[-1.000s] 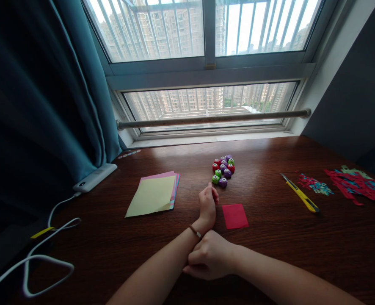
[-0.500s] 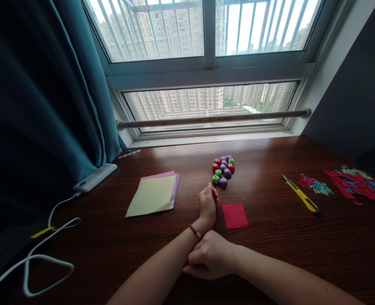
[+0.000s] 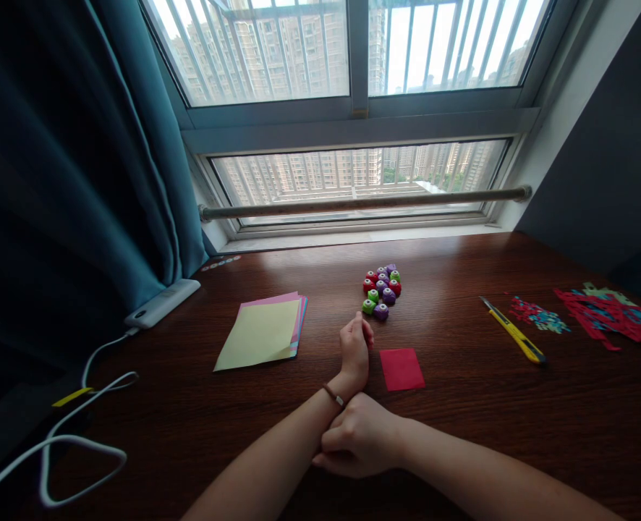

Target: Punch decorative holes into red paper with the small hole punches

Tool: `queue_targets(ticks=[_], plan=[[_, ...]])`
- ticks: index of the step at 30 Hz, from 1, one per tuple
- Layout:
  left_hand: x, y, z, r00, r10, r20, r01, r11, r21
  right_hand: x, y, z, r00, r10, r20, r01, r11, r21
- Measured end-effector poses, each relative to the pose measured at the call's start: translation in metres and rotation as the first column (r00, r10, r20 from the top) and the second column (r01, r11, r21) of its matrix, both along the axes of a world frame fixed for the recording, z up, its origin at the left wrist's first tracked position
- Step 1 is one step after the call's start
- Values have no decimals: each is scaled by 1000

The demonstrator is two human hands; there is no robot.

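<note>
My left hand (image 3: 356,350) rests on its side on the brown table, fingers curled in and nothing visible in them, just below a cluster of small red, green and purple pieces (image 3: 382,286). My right hand (image 3: 359,436) lies closed against my left wrist, below the bracelet (image 3: 333,394), its fingers curled. Right of my left hand lies a red paper square (image 3: 401,369), touched by neither hand. A stack of coloured paper with a pale yellow sheet (image 3: 260,334) on top lies to the left.
On the right lie a yellow utility knife (image 3: 516,336), small red and blue bits (image 3: 540,315) and a pile of red paper strips (image 3: 613,315). A white power strip (image 3: 163,302) with a cable (image 3: 85,438) is at the left, by the blue curtain (image 3: 152,181).
</note>
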State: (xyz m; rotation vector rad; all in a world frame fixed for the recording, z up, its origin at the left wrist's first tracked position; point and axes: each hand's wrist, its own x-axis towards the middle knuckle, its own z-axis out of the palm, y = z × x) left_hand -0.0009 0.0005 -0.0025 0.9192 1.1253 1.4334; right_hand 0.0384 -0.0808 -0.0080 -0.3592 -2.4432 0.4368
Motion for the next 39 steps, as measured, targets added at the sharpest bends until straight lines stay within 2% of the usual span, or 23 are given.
queue_targets(ticks=[11, 13, 15, 17, 18, 20, 22, 25, 29, 32, 37, 39], plan=[[0, 1, -2, 1000, 4, 4, -4, 1000, 0, 0, -3, 1, 1000, 8, 2, -8, 999, 36], [0, 1, -2, 1000, 4, 11, -4, 1000, 3, 2, -4, 5, 999, -33, -35, 36, 996, 79], [0, 2, -2, 1000, 0, 7, 0, 1000, 9, 8, -1, 13, 984, -143, -103, 155, 980, 124], [-1, 2, -2, 1000, -3, -12, 3, 1000, 27, 18, 10, 24, 919, -336, -206, 363, 925, 113], [-1, 3, -3, 1000, -1, -20, 2, 999, 40, 24, 18, 29, 855, -450, -258, 482, 873, 73], [-1, 3, -4, 1000, 6, -23, -4, 998, 66, 39, 38, 36, 683, -660, -312, 692, 722, -14], [0, 4, -6, 1000, 10, -19, -9, 997, 79, 54, 60, 37, 629, -734, -257, 762, 647, 17], [0, 4, -9, 1000, 3, -26, -1, 997, 81, 71, 83, 26, 667, -740, -83, 744, 656, 125], [1, 5, -9, 999, -3, -33, 5, 997, 79, 81, 91, 11, 675, -731, 105, 711, 681, 172], [1, 4, -6, 999, -1, -40, 4, 997, 72, 84, 92, 10, 665, -734, 139, 722, 679, 132], [1, 2, -4, 998, -10, -69, 15, 998, 69, 92, 100, 7, 600, -790, 127, 795, 607, 14], [2, 2, -3, 995, -19, -100, 27, 997, 77, 96, 105, 3, 595, -793, 134, 802, 596, -39]])
